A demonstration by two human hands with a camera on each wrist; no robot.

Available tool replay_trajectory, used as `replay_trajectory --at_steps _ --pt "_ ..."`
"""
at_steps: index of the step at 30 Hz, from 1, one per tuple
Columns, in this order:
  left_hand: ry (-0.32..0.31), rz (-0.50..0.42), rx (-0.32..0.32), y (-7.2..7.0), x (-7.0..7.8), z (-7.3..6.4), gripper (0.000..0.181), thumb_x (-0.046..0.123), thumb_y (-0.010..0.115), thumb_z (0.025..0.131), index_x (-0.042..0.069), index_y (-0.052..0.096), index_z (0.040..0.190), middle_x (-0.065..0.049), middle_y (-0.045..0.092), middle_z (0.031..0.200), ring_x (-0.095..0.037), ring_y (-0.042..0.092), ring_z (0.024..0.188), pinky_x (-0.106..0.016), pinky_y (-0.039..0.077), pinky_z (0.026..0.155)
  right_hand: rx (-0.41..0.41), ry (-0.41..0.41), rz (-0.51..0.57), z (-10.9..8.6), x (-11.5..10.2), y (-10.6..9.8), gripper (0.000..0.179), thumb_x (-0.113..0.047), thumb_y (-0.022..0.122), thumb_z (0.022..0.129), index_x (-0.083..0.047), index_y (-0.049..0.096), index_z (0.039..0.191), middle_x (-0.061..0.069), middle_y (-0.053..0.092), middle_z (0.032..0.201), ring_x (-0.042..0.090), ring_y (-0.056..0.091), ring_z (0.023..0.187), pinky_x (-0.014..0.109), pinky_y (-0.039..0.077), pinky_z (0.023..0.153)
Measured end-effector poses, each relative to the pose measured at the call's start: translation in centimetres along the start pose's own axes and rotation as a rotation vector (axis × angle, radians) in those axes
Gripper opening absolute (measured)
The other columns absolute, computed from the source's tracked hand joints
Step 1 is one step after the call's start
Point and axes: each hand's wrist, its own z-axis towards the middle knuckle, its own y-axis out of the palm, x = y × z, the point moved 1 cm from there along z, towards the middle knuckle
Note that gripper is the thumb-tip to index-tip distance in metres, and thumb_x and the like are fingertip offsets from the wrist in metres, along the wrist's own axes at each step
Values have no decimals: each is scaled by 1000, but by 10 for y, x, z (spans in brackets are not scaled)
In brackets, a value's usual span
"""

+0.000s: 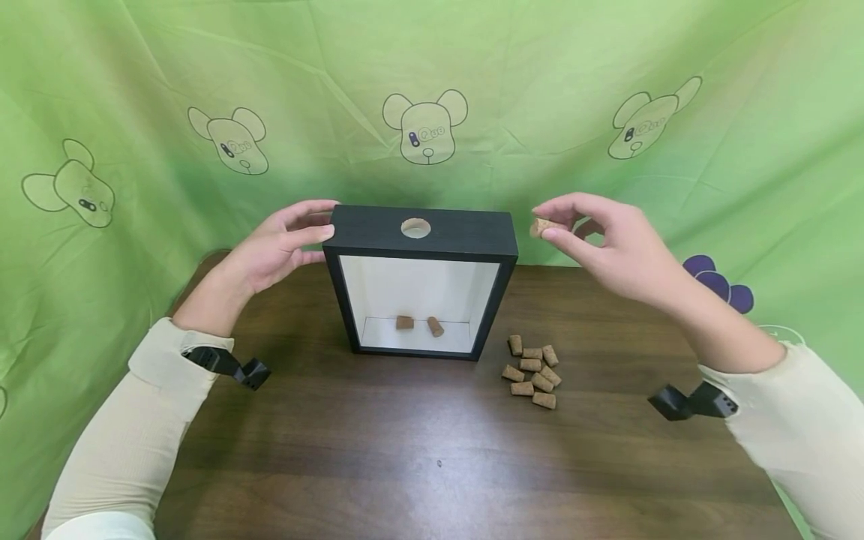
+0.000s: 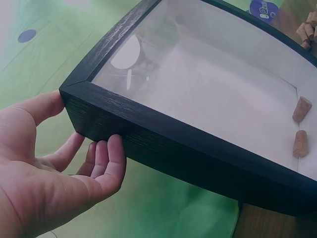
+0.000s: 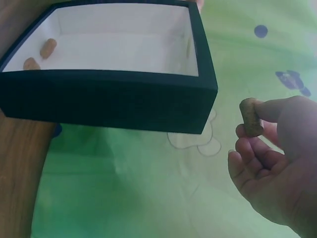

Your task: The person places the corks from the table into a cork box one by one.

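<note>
A black shadow box (image 1: 425,231) with a clear front, white inside and a round hole (image 1: 415,228) in its top stands upright. My left hand (image 1: 277,244) holds its upper left corner, thumb near the front edge and fingers toward the back; in the left wrist view the fingertips (image 2: 116,144) touch the side. Right of the box, my right hand (image 1: 610,240) pinches a cork (image 1: 542,227) between thumb and forefinger, level with the box top and apart from it. Two corks, one at left (image 1: 404,322) and one leaning right (image 1: 435,326), lie on the box floor.
Several loose corks (image 1: 531,365) lie grouped on the brown wooden table (image 1: 405,427), right of the box's front corner. A green cloth (image 1: 324,97) with bear-head drawings hangs behind and at both sides. Black cameras sit on the left wrist (image 1: 229,365) and right wrist (image 1: 695,401).
</note>
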Motion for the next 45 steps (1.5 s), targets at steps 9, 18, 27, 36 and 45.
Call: replay_trajectory --at_steps 9,18,27,36,45 --pt "8 -7 -5 0 1 -1 58 7 57 102 5 35 156 -10 37 147 -20 47 122 -29 52 94 -48 -64 25 12 -13 9 32 -21 59 105 -25 67 136 -6 73 109 5 60 97 19 47 81" --pt "1 -14 -10 0 1 -1 57 7 56 103 4 34 156 -10 37 147 -19 48 122 -28 51 95 -30 -61 82 21 -20 18 23 -18 64 102 -14 69 124 -4 74 109 7 63 95 21 48 82" --pt "11 -19 -14 1 1 1 56 7 57 103 5 36 155 -10 38 146 -19 50 120 -28 52 93 -11 -37 184 32 -28 29 19 -13 65 100 -9 65 119 2 75 98 10 68 92 25 48 81" --pt "8 -13 -17 0 2 1 57 7 55 103 4 34 156 -10 37 146 -19 49 120 -28 52 94 -26 -55 205 49 -35 46 24 -10 65 100 -7 67 124 5 77 102 8 69 97 24 50 81" --pt "9 -9 -8 0 0 4 57 8 56 103 4 34 155 -13 35 149 -22 47 125 -28 52 94 -67 -59 218 65 -49 64 25 -11 70 97 -8 67 121 4 75 109 12 67 99 24 49 77"
